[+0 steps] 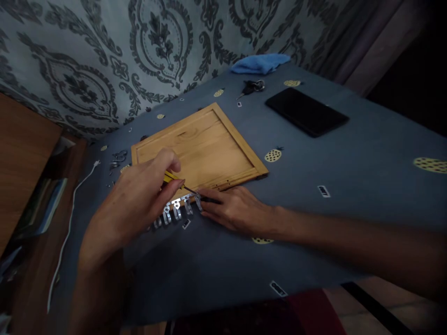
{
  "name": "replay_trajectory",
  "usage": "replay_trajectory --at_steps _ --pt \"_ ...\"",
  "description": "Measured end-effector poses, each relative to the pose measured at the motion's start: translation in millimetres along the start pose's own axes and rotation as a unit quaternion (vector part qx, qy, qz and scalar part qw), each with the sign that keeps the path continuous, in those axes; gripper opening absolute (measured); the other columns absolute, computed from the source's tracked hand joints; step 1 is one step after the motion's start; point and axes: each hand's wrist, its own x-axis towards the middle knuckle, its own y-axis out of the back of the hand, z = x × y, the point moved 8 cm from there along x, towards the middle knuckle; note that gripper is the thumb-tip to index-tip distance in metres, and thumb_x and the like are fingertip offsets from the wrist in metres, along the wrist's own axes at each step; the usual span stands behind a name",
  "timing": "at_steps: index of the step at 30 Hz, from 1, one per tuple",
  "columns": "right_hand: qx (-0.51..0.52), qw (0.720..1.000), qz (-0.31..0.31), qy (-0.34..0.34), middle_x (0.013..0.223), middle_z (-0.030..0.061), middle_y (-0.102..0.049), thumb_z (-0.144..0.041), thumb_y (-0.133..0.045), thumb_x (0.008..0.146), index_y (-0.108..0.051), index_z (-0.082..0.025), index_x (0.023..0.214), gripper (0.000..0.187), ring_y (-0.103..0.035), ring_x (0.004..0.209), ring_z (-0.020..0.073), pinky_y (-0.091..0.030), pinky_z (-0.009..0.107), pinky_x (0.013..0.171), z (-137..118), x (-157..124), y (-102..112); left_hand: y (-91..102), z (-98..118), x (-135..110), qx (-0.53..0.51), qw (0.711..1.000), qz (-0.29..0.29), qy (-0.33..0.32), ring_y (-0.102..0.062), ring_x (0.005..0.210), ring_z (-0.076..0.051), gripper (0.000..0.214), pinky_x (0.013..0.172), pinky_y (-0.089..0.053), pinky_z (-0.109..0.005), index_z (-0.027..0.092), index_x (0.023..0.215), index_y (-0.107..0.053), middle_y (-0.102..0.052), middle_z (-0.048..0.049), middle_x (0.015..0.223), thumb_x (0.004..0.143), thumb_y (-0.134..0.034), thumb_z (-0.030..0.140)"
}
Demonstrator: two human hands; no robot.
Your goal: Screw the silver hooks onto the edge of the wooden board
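Observation:
My left hand is closed around a yellow-handled screwdriver, its thin shaft pointing right and down. The tip meets the end of a shiny metal hook rail with several curved hooks. That rail lies along the near edge of a framed wooden panel, which rests flat. Fingers of my right hand pinch the rail's right end, beside the screwdriver tip. Something dark shows between those fingers; I cannot make out what. Small dark holes dot the panel's near edge, right of the rail. The screw head, if any, is hidden.
A black tablet-like slab, a bunch of keys and a blue cloth lie farther back on the blue tablecloth. Small metal pieces sit left of the panel. A white cable runs down the left side.

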Motion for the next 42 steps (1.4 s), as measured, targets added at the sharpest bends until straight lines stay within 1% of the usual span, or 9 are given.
replay_trajectory --at_steps 3,7,12,20,26,29,34,37,42 --pt "0.003 1.0 -0.002 0.001 0.133 0.0134 -0.071 -0.028 -0.051 0.11 -0.075 -0.017 0.117 0.027 -0.069 0.074 0.0152 -0.049 0.03 0.059 0 0 1 0.2 -4 1 -0.004 1.0 0.001 0.007 -0.062 0.062 -0.017 0.011 0.059 -0.039 -0.029 0.024 0.1 -0.057 -0.071 -0.0014 0.088 0.096 -0.054 0.033" --pt "0.0 1.0 -0.002 0.001 0.134 0.0134 -0.071 -0.028 -0.051 0.109 -0.076 -0.018 0.118 0.028 -0.069 0.073 0.0145 -0.05 0.029 0.058 0 -1 2 -2.0 -6 5 -0.009 1.0 0.005 0.028 -0.052 0.051 -0.014 0.017 0.055 -0.035 -0.029 0.024 0.093 -0.056 -0.068 0.0007 0.079 0.096 -0.057 0.041" --pt "0.01 1.0 0.007 -0.001 0.131 0.0128 -0.072 -0.027 -0.053 0.109 -0.076 -0.017 0.114 0.026 -0.069 0.072 0.0149 -0.05 0.03 0.059 0 1 3 -1.9 -1 5 0.013 0.999 0.024 0.026 -0.058 0.06 -0.018 0.012 0.058 -0.037 -0.03 0.025 0.091 -0.056 -0.064 0.0011 0.073 0.098 -0.054 0.034" --pt "0.002 1.0 0.015 0.004 0.129 0.0119 -0.073 -0.027 -0.051 0.109 -0.075 -0.016 0.114 0.027 -0.07 0.074 0.016 -0.048 0.03 0.057 -1 0 2 -1.4 10 3 -0.037 0.997 -0.035 -0.062 -0.06 0.065 -0.017 0.014 0.061 -0.039 -0.03 0.024 0.088 -0.052 -0.062 0.0015 0.075 0.101 -0.048 0.028" --pt "0.0 1.0 0.015 0.001 0.131 0.0139 -0.072 -0.028 -0.054 0.108 -0.076 -0.017 0.114 0.025 -0.069 0.071 0.0146 -0.048 0.029 0.058 0 0 1 -1.4 2 6 0.012 1.0 -0.003 -0.016 -0.055 0.055 -0.016 0.018 0.055 -0.033 -0.03 0.024 0.088 -0.054 -0.06 0.0027 0.068 0.1 -0.053 0.038" --pt "0.001 1.0 0.016 0.003 0.13 0.0132 -0.072 -0.028 -0.053 0.108 -0.075 -0.017 0.113 0.025 -0.069 0.072 0.0146 -0.048 0.029 0.058 0 0 2 -1.8 2 6 0.026 1.0 0.008 0.001 -0.049 0.05 -0.015 0.019 0.055 -0.031 -0.031 0.024 0.086 -0.053 -0.056 0.0039 0.063 0.101 -0.051 0.036" --pt "0.004 1.0 0.007 -0.003 0.127 0.0112 -0.074 -0.028 -0.052 0.109 -0.075 -0.017 0.115 0.026 -0.07 0.075 0.0154 -0.047 0.029 0.059 0 0 2 -2.1 12 4 -0.017 0.998 -0.024 -0.051 -0.057 0.061 -0.016 0.017 0.06 -0.037 -0.03 0.024 0.086 -0.052 -0.06 0.0025 0.071 0.101 -0.047 0.028" --pt "-0.003 1.0 0.009 -0.002 0.127 0.0112 -0.074 -0.028 -0.052 0.109 -0.075 -0.017 0.114 0.026 -0.07 0.076 0.0161 -0.047 0.03 0.058 0 0 2 -2.3 9 3 -0.032 0.997 -0.039 -0.064 -0.057 0.061 -0.016 0.017 0.06 -0.039 -0.029 0.024 0.086 -0.052 -0.061 0.002 0.072 0.101 -0.046 0.028" --pt "-0.01 1.0 0.018 0.006 0.131 0.0119 -0.073 -0.028 -0.051 0.109 -0.075 -0.017 0.115 0.028 -0.071 0.073 0.0163 -0.048 0.03 0.057 0 -1 2 0.5 -8 6 -0.041 0.999 0.011 0.004 -0.054 0.055 -0.015 0.009 0.055 -0.037 -0.029 0.025 0.093 -0.055 -0.062 0.0027 0.073 0.094 -0.058 0.033"
